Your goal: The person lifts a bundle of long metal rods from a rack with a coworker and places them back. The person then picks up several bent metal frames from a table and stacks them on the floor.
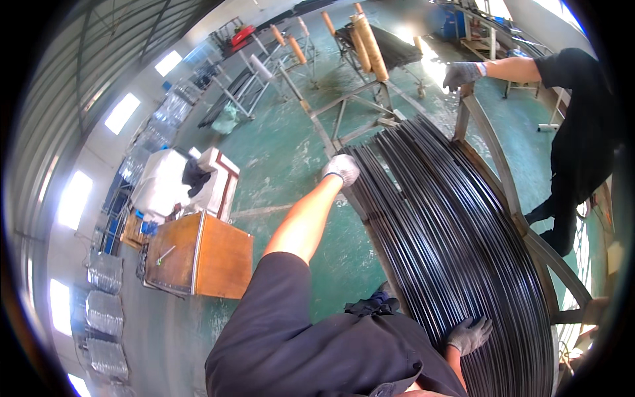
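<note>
A long bundle of thin, glossy black strips lies lengthwise on a metal rack, running from the far end down to my right side. My left hand, in a pale grey work glove, reaches forward and is closed at the rack's left edge, beside the far ends of the strips; its fingertips are partly hidden. My right hand, in a grey glove, lies palm down on the near part of the bundle. Its fingers are spread, and it grips nothing.
At right, a person in dark clothes rests a gloved hand on a rack post. Cardboard-coloured rolls stand on frames ahead. A brown wooden box stands at left, near white-wrapped goods. Wrapped bundles line the wall.
</note>
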Demonstrator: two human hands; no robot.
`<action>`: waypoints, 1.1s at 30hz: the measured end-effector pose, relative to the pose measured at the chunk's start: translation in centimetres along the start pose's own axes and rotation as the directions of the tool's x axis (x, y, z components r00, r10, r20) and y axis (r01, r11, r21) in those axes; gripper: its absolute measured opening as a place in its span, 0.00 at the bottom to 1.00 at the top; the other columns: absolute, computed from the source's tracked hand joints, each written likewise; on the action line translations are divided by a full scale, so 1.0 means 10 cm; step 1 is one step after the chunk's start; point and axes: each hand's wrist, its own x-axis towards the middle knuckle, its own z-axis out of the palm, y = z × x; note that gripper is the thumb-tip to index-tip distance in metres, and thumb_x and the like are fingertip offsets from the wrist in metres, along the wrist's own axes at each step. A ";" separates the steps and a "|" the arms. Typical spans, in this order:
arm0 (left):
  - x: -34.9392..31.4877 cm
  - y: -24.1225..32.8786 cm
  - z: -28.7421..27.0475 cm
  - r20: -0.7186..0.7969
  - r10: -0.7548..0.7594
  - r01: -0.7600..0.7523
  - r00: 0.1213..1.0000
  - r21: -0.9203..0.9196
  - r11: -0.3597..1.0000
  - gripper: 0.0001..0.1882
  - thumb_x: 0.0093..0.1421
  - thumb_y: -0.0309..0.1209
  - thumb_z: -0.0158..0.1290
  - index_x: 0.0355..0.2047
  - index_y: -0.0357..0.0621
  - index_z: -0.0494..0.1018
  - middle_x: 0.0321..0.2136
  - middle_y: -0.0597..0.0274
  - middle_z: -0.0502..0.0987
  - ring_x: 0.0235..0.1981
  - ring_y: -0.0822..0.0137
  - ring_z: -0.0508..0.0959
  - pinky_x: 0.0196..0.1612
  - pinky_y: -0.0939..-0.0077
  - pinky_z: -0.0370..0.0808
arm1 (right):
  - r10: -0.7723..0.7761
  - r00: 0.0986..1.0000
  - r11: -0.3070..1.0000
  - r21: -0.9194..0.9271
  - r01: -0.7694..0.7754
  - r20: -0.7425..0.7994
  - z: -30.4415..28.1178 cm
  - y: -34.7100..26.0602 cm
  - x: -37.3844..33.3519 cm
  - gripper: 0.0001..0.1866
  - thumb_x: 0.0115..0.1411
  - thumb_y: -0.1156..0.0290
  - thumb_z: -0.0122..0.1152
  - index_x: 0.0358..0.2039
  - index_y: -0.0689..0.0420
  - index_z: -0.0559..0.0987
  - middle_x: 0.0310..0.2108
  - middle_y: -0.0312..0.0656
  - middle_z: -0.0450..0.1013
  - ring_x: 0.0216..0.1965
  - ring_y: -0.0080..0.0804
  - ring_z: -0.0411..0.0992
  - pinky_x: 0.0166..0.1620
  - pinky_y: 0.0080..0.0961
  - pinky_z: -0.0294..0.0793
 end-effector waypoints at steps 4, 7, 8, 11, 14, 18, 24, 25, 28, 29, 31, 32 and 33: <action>-0.03 0.23 -0.28 0.064 -0.194 0.204 0.979 -0.370 0.907 0.19 0.60 0.32 0.54 0.46 0.45 0.89 0.52 0.44 0.86 0.55 0.42 0.86 0.60 0.49 0.83 | 0.053 0.999 0.997 -0.053 -0.053 -0.005 0.00 0.04 0.01 0.28 0.73 0.58 0.60 0.69 0.56 0.77 0.75 0.49 0.68 0.77 0.48 0.62 0.79 0.50 0.61; -0.07 0.23 -0.31 0.073 -0.206 0.217 0.976 -0.400 0.890 0.18 0.60 0.32 0.54 0.46 0.45 0.89 0.51 0.44 0.86 0.55 0.42 0.86 0.60 0.49 0.83 | 0.043 0.999 0.997 -0.059 -0.043 0.000 -0.03 0.02 0.01 0.28 0.73 0.58 0.60 0.69 0.56 0.77 0.75 0.49 0.68 0.77 0.48 0.62 0.79 0.49 0.61; -0.07 0.25 -0.33 0.072 -0.201 0.213 0.977 -0.387 0.897 0.18 0.60 0.32 0.54 0.46 0.45 0.89 0.51 0.44 0.86 0.55 0.42 0.86 0.60 0.49 0.83 | 0.043 0.999 0.997 -0.064 -0.043 -0.002 -0.03 0.02 0.01 0.28 0.73 0.58 0.60 0.69 0.56 0.77 0.75 0.49 0.68 0.77 0.48 0.62 0.78 0.49 0.62; -0.09 0.21 -0.34 0.066 -0.229 0.237 0.971 -0.361 0.902 0.18 0.60 0.32 0.54 0.46 0.45 0.89 0.51 0.44 0.87 0.54 0.43 0.86 0.59 0.49 0.83 | 0.030 1.000 0.997 -0.067 -0.029 0.009 -0.01 0.01 0.01 0.28 0.74 0.58 0.60 0.69 0.55 0.77 0.75 0.49 0.68 0.77 0.48 0.62 0.78 0.50 0.63; -0.08 0.23 -0.35 0.085 -0.230 0.245 0.969 -0.373 0.895 0.18 0.59 0.33 0.53 0.45 0.49 0.88 0.49 0.46 0.87 0.54 0.42 0.85 0.60 0.50 0.81 | 0.022 1.000 0.996 -0.083 -0.023 -0.007 0.02 0.05 0.01 0.27 0.74 0.58 0.59 0.69 0.55 0.77 0.74 0.48 0.69 0.77 0.48 0.62 0.77 0.49 0.63; -0.09 0.23 -0.34 0.078 -0.243 0.253 0.967 -0.412 0.875 0.18 0.59 0.33 0.53 0.45 0.49 0.88 0.49 0.46 0.87 0.54 0.42 0.85 0.60 0.50 0.81 | 0.028 0.999 0.996 -0.081 -0.030 -0.030 0.05 0.03 0.01 0.27 0.74 0.58 0.60 0.68 0.55 0.78 0.74 0.48 0.70 0.77 0.48 0.63 0.77 0.49 0.64; -0.11 0.24 -0.38 0.066 -0.197 0.207 0.978 -0.361 0.909 0.18 0.58 0.32 0.53 0.44 0.47 0.88 0.49 0.44 0.87 0.55 0.41 0.85 0.60 0.50 0.81 | 0.039 0.999 0.995 -0.088 -0.041 -0.020 -0.01 0.00 0.01 0.27 0.73 0.57 0.61 0.68 0.54 0.78 0.74 0.47 0.70 0.77 0.47 0.63 0.77 0.48 0.64; -0.12 0.25 -0.41 0.066 -0.192 0.203 0.979 -0.349 0.915 0.18 0.60 0.32 0.53 0.45 0.46 0.88 0.50 0.44 0.87 0.55 0.42 0.85 0.60 0.50 0.82 | 0.044 0.999 0.995 -0.090 -0.046 -0.021 -0.02 -0.01 0.00 0.27 0.73 0.57 0.61 0.68 0.54 0.78 0.74 0.47 0.70 0.77 0.47 0.63 0.78 0.48 0.64; -0.14 0.27 -0.44 0.064 -0.187 0.198 0.980 -0.323 0.926 0.18 0.63 0.33 0.53 0.46 0.44 0.89 0.52 0.45 0.87 0.54 0.44 0.86 0.59 0.52 0.84 | 0.038 0.999 0.996 -0.086 -0.040 -0.025 0.02 0.03 0.00 0.27 0.74 0.57 0.61 0.68 0.54 0.78 0.74 0.47 0.70 0.77 0.47 0.63 0.78 0.48 0.64; -0.13 0.26 -0.43 0.061 -0.186 0.196 0.981 -0.321 0.927 0.17 0.63 0.33 0.53 0.45 0.44 0.89 0.51 0.45 0.87 0.54 0.44 0.86 0.59 0.52 0.84 | 0.041 0.999 0.995 -0.086 -0.043 -0.024 0.03 0.03 0.00 0.27 0.74 0.57 0.61 0.68 0.54 0.78 0.74 0.47 0.70 0.77 0.47 0.63 0.78 0.48 0.64; -0.14 0.25 -0.43 0.059 -0.174 0.183 0.983 -0.303 0.935 0.17 0.63 0.33 0.53 0.45 0.44 0.89 0.51 0.45 0.87 0.54 0.44 0.86 0.59 0.52 0.84 | 0.047 0.999 0.995 -0.088 -0.048 -0.022 0.03 0.02 0.00 0.27 0.74 0.57 0.61 0.69 0.53 0.78 0.74 0.47 0.70 0.77 0.46 0.63 0.78 0.48 0.64; -0.14 0.25 -0.43 0.060 -0.162 0.173 0.985 -0.288 0.942 0.17 0.63 0.33 0.53 0.44 0.44 0.89 0.51 0.45 0.87 0.54 0.44 0.86 0.58 0.52 0.84 | 0.056 0.998 0.993 -0.101 -0.055 0.008 0.01 0.01 0.00 0.28 0.74 0.55 0.59 0.70 0.53 0.77 0.75 0.46 0.68 0.78 0.46 0.62 0.78 0.47 0.63; -0.14 0.25 -0.43 0.060 -0.150 0.161 0.987 -0.272 0.949 0.17 0.63 0.33 0.53 0.44 0.44 0.89 0.51 0.45 0.87 0.54 0.44 0.87 0.58 0.52 0.84 | 0.067 0.997 0.991 -0.114 -0.062 0.037 -0.04 -0.01 0.00 0.29 0.75 0.54 0.58 0.71 0.52 0.76 0.76 0.46 0.67 0.78 0.46 0.61 0.78 0.47 0.61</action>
